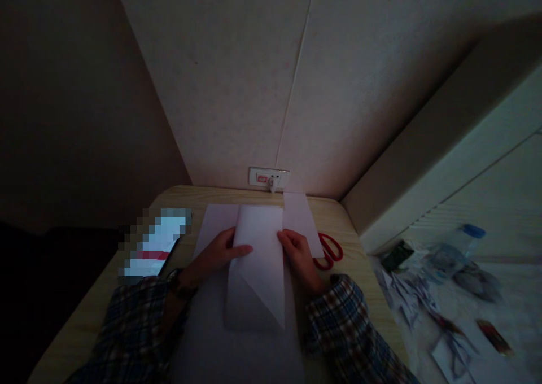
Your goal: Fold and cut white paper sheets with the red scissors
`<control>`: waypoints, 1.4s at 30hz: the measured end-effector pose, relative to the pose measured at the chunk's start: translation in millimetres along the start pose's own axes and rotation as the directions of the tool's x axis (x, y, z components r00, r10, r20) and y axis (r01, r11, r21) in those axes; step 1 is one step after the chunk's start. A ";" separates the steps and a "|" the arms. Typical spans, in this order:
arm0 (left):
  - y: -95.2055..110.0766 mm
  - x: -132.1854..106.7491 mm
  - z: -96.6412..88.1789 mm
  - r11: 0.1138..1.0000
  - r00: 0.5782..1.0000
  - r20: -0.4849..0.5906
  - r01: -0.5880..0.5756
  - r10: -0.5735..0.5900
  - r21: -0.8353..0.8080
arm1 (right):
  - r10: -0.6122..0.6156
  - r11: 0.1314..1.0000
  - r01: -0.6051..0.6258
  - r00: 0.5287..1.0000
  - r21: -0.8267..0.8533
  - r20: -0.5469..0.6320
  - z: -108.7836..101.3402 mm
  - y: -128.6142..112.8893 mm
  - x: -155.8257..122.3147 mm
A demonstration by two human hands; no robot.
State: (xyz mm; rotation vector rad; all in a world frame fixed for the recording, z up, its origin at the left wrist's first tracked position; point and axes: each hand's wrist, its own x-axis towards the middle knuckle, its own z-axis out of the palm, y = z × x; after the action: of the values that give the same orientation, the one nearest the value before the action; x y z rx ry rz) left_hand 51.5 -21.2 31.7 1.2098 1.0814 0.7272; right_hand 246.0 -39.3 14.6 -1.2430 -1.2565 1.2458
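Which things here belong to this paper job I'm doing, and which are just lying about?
Seem part of the job:
folded paper, between your left hand and right hand
larger white sheet beneath it

Probably just lying about, untouched:
narrow sheet and red-handled scissors, though the scissors may serve the job
lit phone on the left
plastic bottle, far right

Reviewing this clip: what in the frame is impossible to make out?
All in the head view:
Left hand: most fingers are hidden behind the folded white paper sheet.
Red-handled metal scissors: blades are out of sight, apparently under the white paper strip.
Flat phone with a bright screen: pixelation masks the screen.
Dark green box-like item: any lettering is lost to blur and dimness.
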 end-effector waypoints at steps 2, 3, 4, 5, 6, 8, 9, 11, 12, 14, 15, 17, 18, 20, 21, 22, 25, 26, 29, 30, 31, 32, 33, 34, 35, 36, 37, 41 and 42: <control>-1.1 -0.2 0.4 1.000 0.999 0.047 0.014 -0.015 0.016 | 0.005 0.999 -0.004 1.000 0.037 -0.021 0.2 -0.9 -0.1; -2.0 -0.3 0.7 0.999 0.997 0.070 0.027 -0.029 0.027 | 0.013 0.998 -0.012 1.000 0.059 -0.023 0.0 -1.1 0.0; -2.9 -0.3 0.9 0.998 0.995 0.087 0.047 -0.050 0.038 | 0.025 0.997 -0.024 1.000 0.080 -0.013 -0.2 -1.2 0.2; -3.9 -0.2 1.1 0.997 0.993 0.093 0.067 -0.071 0.046 | 0.037 0.995 -0.037 0.999 0.094 0.003 -0.6 -1.1 0.4; -4.8 0.0 1.2 0.995 0.992 0.092 0.084 -0.088 0.049 | 0.046 0.994 -0.048 0.999 0.099 0.019 -1.0 -0.9 0.7; -5.9 0.5 1.2 0.995 0.993 0.076 0.092 -0.095 0.043 | 0.048 0.994 -0.052 0.998 0.092 0.049 -1.6 0.0 0.9; -6.0 0.8 1.1 0.996 0.994 0.060 0.085 -0.087 0.039 | 0.048 0.994 -0.054 0.997 0.091 0.067 -1.6 0.5 1.0; -5.2 1.3 1.0 0.997 0.998 0.016 0.067 -0.068 0.035 | 0.051 0.994 -0.060 0.994 0.094 0.095 -0.9 2.2 0.7; -4.5 1.3 1.1 0.997 0.998 -0.005 0.065 -0.065 0.036 | 0.056 0.993 -0.067 0.992 0.097 0.109 -0.3 3.2 0.6; -2.6 0.9 1.5 0.997 0.997 -0.039 0.072 -0.071 0.035 | 0.065 0.992 -0.078 0.990 0.095 0.126 1.2 5.5 0.3; -1.7 0.6 1.8 0.997 0.996 -0.046 0.076 -0.074 0.032 | 0.066 0.993 -0.078 0.989 0.093 0.130 1.9 6.5 0.1; -0.7 0.0 2.3 0.996 0.995 -0.054 0.082 -0.080 0.033 | 0.061 0.993 -0.075 0.989 0.096 0.137 2.9 7.8 0.0; -0.5 -0.1 2.4 0.996 0.995 -0.056 0.085 -0.083 0.037 | 0.058 0.993 -0.072 0.989 0.097 0.138 3.2 7.9 -0.1; -0.9 0.1 2.3 0.995 0.995 -0.062 0.087 -0.084 0.051 | 0.053 0.992 -0.068 0.990 0.104 0.133 3.5 7.0 0.1; -1.5 0.4 2.3 0.994 0.995 -0.061 0.087 -0.083 0.060 | 0.050 0.992 -0.064 0.991 0.109 0.125 3.5 6.2 0.3; -2.1 0.8 2.2 0.994 0.995 -0.058 0.087 -0.083 0.068 | 0.046 0.992 -0.059 0.992 0.113 0.114 3.4 5.4 0.6; -4.8 1.9 2.7 0.992 0.997 -0.028 0.080 -0.078 0.094 | 0.024 0.993 -0.030 0.998 0.113 0.051 2.4 3.7 1.5; -5.8 2.1 3.0 0.992 0.997 -0.018 0.076 -0.075 0.105 | 0.023 0.994 -0.026 0.999 0.108 0.029 1.9 3.5 1.7; -7.4 2.7 3.5 0.990 0.999 -0.002 0.052 -0.052 0.131 | 0.029 0.994 -0.029 1.000 0.109 -0.004 0.8 3.6 1.9; -7.2 2.8 3.7 0.990 0.999 -0.003 0.042 -0.042 0.133 | 0.028 0.994 -0.028 1.000 0.109 -0.004 0.7 3.6 1.8; -6.6 2.8 3.9 0.991 0.999 -0.008 0.034 -0.034 0.128 | 0.025 0.994 -0.025 1.000 0.110 -0.002 0.7 3.7 1.6; -5.7 2.8 4.1 0.993 1.000 -0.016 0.028 -0.026 0.118 | 0.022 0.993 -0.022 1.000 0.113 0.000 0.8 3.7 1.5; -4.6 2.8 4.5 0.994 0.999 -0.031 0.025 -0.022 0.104 | 0.022 0.993 -0.022 1.000 0.116 0.005 1.0 3.8 1.3; -3.5 2.8 5.1 0.996 0.999 -0.049 0.026 -0.022 0.089 | 0.026 0.992 -0.027 1.000 0.121 0.012 1.2 3.8 1.1; -2.6 2.8 5.6 0.997 0.997 -0.066 0.033 -0.028 0.075 | 0.031 0.992 -0.033 0.999 0.124 0.019 1.5 3.9 1.0; -2.0 2.7 6.2 0.997 0.996 -0.080 0.041 -0.036 0.063 | 0.035 0.992 -0.038 0.999 0.121 0.025 1.8 4.1 0.9; -1.8 2.7 6.7 0.997 0.995 -0.092 0.051 -0.046 0.052 | 0.037 0.993 -0.041 0.999 0.112 0.030 2.0 4.2 0.8; -3.8 2.6 7.7 0.997 0.993 -0.098 0.067 -0.064 0.027 | 0.012 0.997 -0.014 1.000 0.073 0.025 1.9 5.4 1.4; -4.5 2.7 7.7 0.998 0.993 -0.102 0.061 -0.059 0.020 | -0.002 0.998 0.001 1.000 0.065 0.020 1.5 5.8 1.7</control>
State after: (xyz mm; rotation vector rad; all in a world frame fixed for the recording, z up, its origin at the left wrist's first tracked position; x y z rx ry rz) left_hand 59.2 -22.7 26.7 1.1649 1.2077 0.7377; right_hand 244.6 -37.8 8.7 -1.1854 -1.2214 1.2906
